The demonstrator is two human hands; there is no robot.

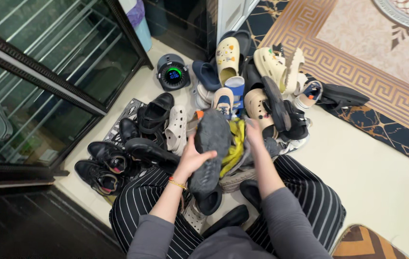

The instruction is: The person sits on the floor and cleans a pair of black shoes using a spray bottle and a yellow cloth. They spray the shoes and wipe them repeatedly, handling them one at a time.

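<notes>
We are gripping a dark grey sneaker (210,148) in our left hand (192,158), fingers wrapped round its side, lifting it clear of the heap. Our right hand (254,132) is reaching just beyond it, fingers pressing into a yellow shoe (234,144); whether it is grasping, we cannot tell. Ahead of both hands, cream clogs (271,62) and black shoes (108,156) are lying jumbled on the floor (382,177): sorting is barely starting.
</notes>
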